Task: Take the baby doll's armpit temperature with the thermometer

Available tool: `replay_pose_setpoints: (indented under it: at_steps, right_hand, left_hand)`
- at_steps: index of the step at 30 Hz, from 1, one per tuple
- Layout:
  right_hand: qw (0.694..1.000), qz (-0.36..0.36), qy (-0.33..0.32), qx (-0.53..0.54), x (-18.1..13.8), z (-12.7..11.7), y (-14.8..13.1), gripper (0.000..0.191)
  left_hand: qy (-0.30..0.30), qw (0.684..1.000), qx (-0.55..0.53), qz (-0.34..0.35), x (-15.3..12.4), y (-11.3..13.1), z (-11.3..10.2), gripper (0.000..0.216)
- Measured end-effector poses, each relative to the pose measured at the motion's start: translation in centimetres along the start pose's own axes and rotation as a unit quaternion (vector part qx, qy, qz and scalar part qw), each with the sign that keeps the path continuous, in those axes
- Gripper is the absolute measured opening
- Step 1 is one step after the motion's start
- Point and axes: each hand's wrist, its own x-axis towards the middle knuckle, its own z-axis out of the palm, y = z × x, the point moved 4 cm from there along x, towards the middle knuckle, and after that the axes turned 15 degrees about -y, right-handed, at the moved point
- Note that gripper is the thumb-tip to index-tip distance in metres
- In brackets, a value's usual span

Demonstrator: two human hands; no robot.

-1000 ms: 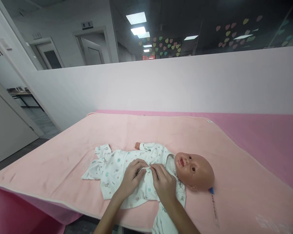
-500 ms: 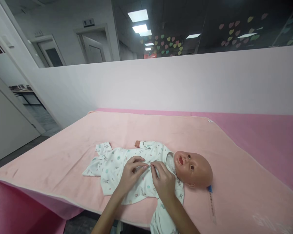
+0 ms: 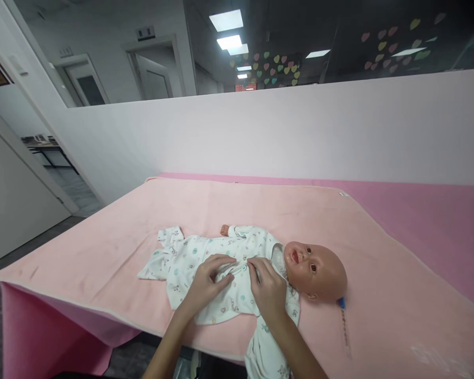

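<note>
A baby doll [image 3: 316, 271] lies on its back with its head to the right, dressed in a white printed baby shirt [image 3: 209, 252]. Over the chest, my left hand [image 3: 209, 279] has its thumb spread away from its fingers, the fingertips resting on the cloth near the front fastening. Beside it, my right hand [image 3: 267, 287] pinches the shirt's front edge between thumb and forefinger. What exactly lies in that pinch is too small to see. One doll hand [image 3: 225, 230] shows past the far sleeve, while the near sleeve [image 3: 263, 347] hangs toward the table's front edge.
A peach blanket [image 3: 114, 252] covers the table over a pink cloth [image 3: 430, 221]. A clear strip with a blue end [image 3: 343, 310] lies beside the doll's head. Behind the table stands a white wall [image 3: 284, 131] with dark glass above.
My left thumb has come away from its fingers, opening that hand's pinch. My right hand stays at the shirt front. The whole view has shifted slightly.
</note>
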Motion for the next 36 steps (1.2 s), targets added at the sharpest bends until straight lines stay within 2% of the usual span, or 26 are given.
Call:
replay_pose_setpoints:
  at_steps: [5, 9, 12, 15, 18, 22, 26, 31, 36]
  right_hand:
    - [0.998, -0.034, -0.006, -0.052, -0.1, 0.0, -1.8, 0.026]
    - [0.985, -0.088, -0.126, -0.082, -0.2, 1.5, -4.8, 0.023]
    - [0.973, -0.080, -0.179, -0.120, -0.4, 2.5, -5.5, 0.021]
    - [0.974, -0.077, -0.173, -0.123, -0.6, 3.0, -5.3, 0.023]
    - [0.981, -0.073, -0.162, -0.080, -0.8, 3.0, -4.8, 0.025]
    - [0.986, -0.087, -0.127, 0.057, -0.9, 2.1, -4.5, 0.026]
    - [0.977, -0.122, -0.074, 0.160, -1.0, 1.1, -4.4, 0.024]
    - [0.985, -0.071, -0.088, 0.134, -0.8, 1.6, -3.8, 0.023]
    - [0.989, -0.045, -0.102, 0.100, -0.7, 2.1, -3.7, 0.023]
  left_hand:
    - [0.093, 0.995, -0.020, -0.026, -2.7, -2.0, -1.4, 0.017]
    - [0.133, 0.991, -0.017, 0.006, -3.2, -2.6, -0.8, 0.018]
    - [0.152, 0.988, 0.017, 0.024, -3.1, -2.4, -0.3, 0.019]
    - [0.161, 0.986, 0.033, 0.030, -3.1, -2.4, -0.1, 0.019]
    - [0.168, 0.985, 0.037, 0.032, -3.2, -2.3, 0.0, 0.018]
    - [0.175, 0.983, 0.045, 0.021, -3.3, -2.2, 0.0, 0.018]
    - [0.141, 0.987, 0.062, 0.033, -3.3, -1.7, 0.2, 0.022]
    - [0.092, 0.987, 0.115, 0.057, -3.2, -0.9, 0.6, 0.023]
    - [0.112, 0.976, 0.182, 0.038, -2.9, -0.8, 1.0, 0.016]
